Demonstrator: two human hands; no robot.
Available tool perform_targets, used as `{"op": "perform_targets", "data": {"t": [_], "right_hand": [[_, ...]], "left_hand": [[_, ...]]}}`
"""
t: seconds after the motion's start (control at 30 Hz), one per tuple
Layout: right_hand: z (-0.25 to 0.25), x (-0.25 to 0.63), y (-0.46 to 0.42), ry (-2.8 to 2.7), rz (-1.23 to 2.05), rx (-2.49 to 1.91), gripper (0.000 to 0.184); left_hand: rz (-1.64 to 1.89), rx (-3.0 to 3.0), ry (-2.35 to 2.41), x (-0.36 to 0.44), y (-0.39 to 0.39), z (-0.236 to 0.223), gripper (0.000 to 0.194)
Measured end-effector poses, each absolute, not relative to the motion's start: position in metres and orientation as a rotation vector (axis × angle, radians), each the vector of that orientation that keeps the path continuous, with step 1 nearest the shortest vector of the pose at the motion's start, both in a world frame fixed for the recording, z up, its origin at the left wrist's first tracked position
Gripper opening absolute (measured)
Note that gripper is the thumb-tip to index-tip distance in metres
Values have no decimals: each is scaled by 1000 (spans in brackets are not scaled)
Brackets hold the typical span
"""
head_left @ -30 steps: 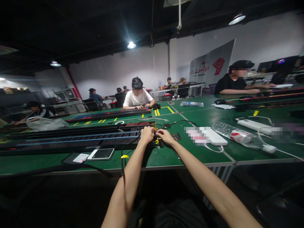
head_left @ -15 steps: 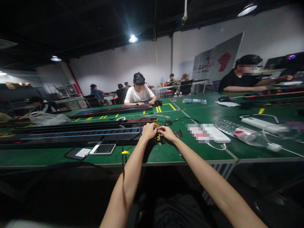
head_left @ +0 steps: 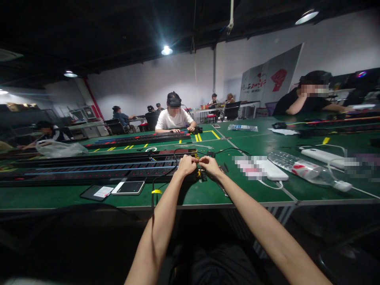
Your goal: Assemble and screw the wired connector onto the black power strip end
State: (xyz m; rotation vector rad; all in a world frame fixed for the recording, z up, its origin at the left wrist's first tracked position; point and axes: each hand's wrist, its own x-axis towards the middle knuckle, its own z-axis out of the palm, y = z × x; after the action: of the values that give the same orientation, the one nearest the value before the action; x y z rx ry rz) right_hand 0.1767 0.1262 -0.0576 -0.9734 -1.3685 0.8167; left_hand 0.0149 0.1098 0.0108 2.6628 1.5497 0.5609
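My left hand (head_left: 187, 164) rests at the right end of a long black strip unit with rows of sockets (head_left: 148, 169), its fingers closed in a pinch. Close against it, my right hand (head_left: 210, 165) also pinches, fingertips meeting near the left ones. What lies between the fingertips is too small to make out. Below them, small yellow parts (head_left: 199, 173) show at the unit's end. A black cable (head_left: 164, 174) loops by my left wrist and carries a yellow tag (head_left: 156, 191).
On the green table (head_left: 190, 196) lie a white phone-like device (head_left: 128, 188), a dark flat case (head_left: 92, 192), a white power bank (head_left: 274, 170) and a plastic bottle (head_left: 308, 171). Across the table a person in white (head_left: 173, 119) works at another strip. A person in black (head_left: 314, 99) sits right.
My hands stay at the strip's end, with only slight finger movement. The person in black at the right has raised a hand to the head.
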Motion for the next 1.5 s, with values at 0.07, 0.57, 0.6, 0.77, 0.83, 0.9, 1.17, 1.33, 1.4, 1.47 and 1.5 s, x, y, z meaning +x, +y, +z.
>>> {"op": "perform_targets", "data": {"t": [0.07, 0.57, 0.6, 0.77, 0.83, 0.9, 1.17, 1.33, 1.4, 1.47, 1.5], "right_hand": [[-55, 177, 125, -1366, 799, -967, 27], [-29, 224, 108, -1254, 380, -1358, 21], [-29, 226, 106, -1229, 323, -1426, 22], [-26, 232, 99, -1182, 145, -1637, 25], [-25, 234, 97, -1166, 118, -1676, 26], [-24, 238, 96, -1127, 112, -1702, 26], [-24, 243, 91, -1175, 75, -1783, 32], [-23, 227, 88, -1529, 27, -1920, 34], [-25, 222, 90, -1642, -12, -1984, 33], [-28, 218, 94, -1726, -62, -2022, 32], [-29, 216, 96, -1762, -90, -2032, 33]], "left_hand": [[564, 2682, 1537, 15, 109, 11, 42], [532, 2659, 1663, 27, 107, 18, 22], [519, 2650, 1683, 28, 106, 19, 21], [521, 2625, 1724, 32, 101, 21, 23], [544, 2614, 1740, 32, 100, 21, 24], [561, 2595, 1753, 32, 99, 20, 24], [611, 2540, 1829, 35, 94, 21, 24], [617, 2582, 1834, 35, 96, 18, 23], [615, 2608, 1819, 34, 98, 16, 23], [591, 2622, 1810, 33, 98, 15, 25], [578, 2627, 1807, 33, 98, 15, 25]]}}
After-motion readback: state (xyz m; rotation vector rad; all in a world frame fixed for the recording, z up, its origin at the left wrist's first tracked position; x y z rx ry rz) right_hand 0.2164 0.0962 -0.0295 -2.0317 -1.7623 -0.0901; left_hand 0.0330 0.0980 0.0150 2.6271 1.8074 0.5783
